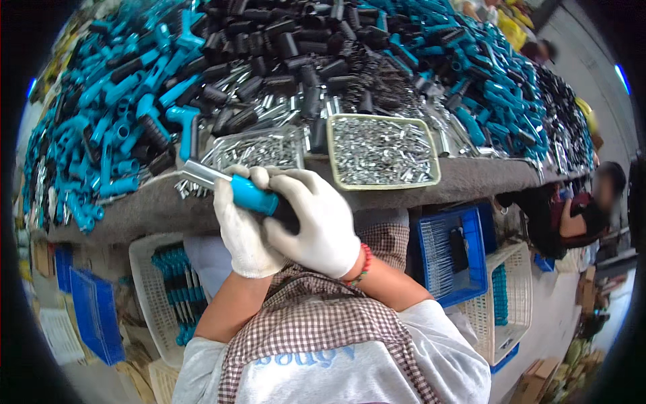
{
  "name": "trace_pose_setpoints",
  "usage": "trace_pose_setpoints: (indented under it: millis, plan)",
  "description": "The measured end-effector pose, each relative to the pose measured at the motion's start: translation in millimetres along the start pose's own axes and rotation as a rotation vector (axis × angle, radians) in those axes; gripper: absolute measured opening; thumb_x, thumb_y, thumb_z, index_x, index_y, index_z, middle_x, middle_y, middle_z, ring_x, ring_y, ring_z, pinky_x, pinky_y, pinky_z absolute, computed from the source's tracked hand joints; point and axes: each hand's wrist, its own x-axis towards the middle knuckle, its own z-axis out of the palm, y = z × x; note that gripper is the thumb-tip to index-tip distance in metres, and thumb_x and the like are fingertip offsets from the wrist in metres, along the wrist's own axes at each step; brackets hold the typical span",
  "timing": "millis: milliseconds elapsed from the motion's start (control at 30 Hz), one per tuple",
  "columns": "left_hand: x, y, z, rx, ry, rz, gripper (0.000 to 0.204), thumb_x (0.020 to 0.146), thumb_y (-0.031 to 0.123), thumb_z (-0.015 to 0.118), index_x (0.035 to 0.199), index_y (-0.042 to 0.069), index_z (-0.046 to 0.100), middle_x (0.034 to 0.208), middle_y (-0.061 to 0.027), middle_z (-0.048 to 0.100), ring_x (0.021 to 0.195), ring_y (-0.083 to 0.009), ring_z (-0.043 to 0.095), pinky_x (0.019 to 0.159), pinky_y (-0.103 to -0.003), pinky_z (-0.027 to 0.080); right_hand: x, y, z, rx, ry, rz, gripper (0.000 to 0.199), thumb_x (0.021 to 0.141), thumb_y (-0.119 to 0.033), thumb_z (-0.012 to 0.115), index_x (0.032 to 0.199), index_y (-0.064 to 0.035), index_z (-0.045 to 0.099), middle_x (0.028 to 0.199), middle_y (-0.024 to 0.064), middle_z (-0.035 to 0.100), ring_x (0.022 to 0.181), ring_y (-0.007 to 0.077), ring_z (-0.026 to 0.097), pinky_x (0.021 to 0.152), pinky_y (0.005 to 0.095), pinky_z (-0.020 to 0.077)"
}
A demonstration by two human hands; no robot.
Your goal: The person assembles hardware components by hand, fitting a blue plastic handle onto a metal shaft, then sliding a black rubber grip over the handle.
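Note:
In front of my chest, both hands are in white gloves and closed around one piece. It is a teal plastic sleeve (pixel 252 196) with a shiny metal tube (pixel 202 173) sticking out toward the upper left. My left hand (pixel 243 239) grips it from below, near where metal and plastic meet. Curled over the teal end, my right hand (pixel 316 219) has its fingertips near that joint. A dark patch shows between right thumb and fingers; I cannot tell whether it is a part or shadow. Just beyond are a pale tray (pixel 436 160) of small metal pieces and a clear tray (pixel 300 149) of similar pieces.
Teal plastic housings (pixel 108 87) are heaped left and right on the cloth-covered table (pixel 471 176), with black sleeves (pixel 289 44) between. Below stand a white crate (pixel 145 276) of teal-handled parts and a blue crate (pixel 437 296). Another person (pixel 579 215) sits at the right.

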Motion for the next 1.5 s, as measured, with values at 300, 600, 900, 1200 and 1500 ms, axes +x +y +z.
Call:
trace_pose_setpoints:
  millis: [300,600,900,1200,1500]
  plan:
    - [7,13,-4,-0.022,-0.042,-0.204,0.026,0.094,0.036,0.047,0.088,0.011,0.052,0.061,0.0036,0.031,0.044,-0.0074,0.027,0.041,-0.024,0.025,7,25,-64,-0.196,0.103,-0.172,0.044,0.063,-0.016,0.077,0.104,-0.0073,0.065,0.113,0.0129,0.060,0.106,0.0325,0.058,0.092,0.0417,0.0450]
    - [-8,11,-16,0.047,-0.156,-0.225,0.023,0.093,0.030,0.048,0.095,0.008,0.056,0.063,0.0007,0.036,0.042,-0.0099,0.031,0.039,-0.028,0.026,52,294,-182,-0.867,0.074,0.456,0.035,0.077,-0.039,0.067,0.088,-0.0053,0.068,0.091,0.0204,0.066,0.089,0.0375,0.063,0.079,0.0456,0.0504]
    - [-11,19,-16,0.063,-0.187,-0.206,0.024,0.092,0.031,0.049,0.097,0.008,0.056,0.064,0.0003,0.038,0.043,-0.0099,0.032,0.039,-0.027,0.027,69,282,-177,-0.660,-0.032,0.398,0.031,0.078,-0.033,0.066,0.096,-0.0092,0.063,0.090,0.0178,0.068,0.086,0.0376,0.065,0.075,0.0452,0.0503]
    - [-8,18,-9,0.050,-0.099,-0.223,0.025,0.094,0.031,0.046,0.098,0.008,0.056,0.064,0.0011,0.040,0.042,-0.0090,0.032,0.040,-0.027,0.029,71,254,-190,0.126,0.133,0.702,0.020,0.092,-0.027,0.060,0.097,-0.0080,0.063,0.075,-0.0019,0.057,0.061,0.0057,0.051,0.055,0.0221,0.0402]
    - [-12,-4,-3,0.505,-0.096,-0.263,0.038,0.089,0.018,0.064,0.122,0.003,0.051,0.066,-0.0024,0.050,0.046,-0.0123,0.049,0.043,-0.029,0.044,50,64,-101,0.046,-0.391,0.117,0.022,0.082,-0.015,0.063,0.102,-0.0062,0.062,0.084,0.0091,0.064,0.077,0.0226,0.064,0.069,0.0325,0.0504]
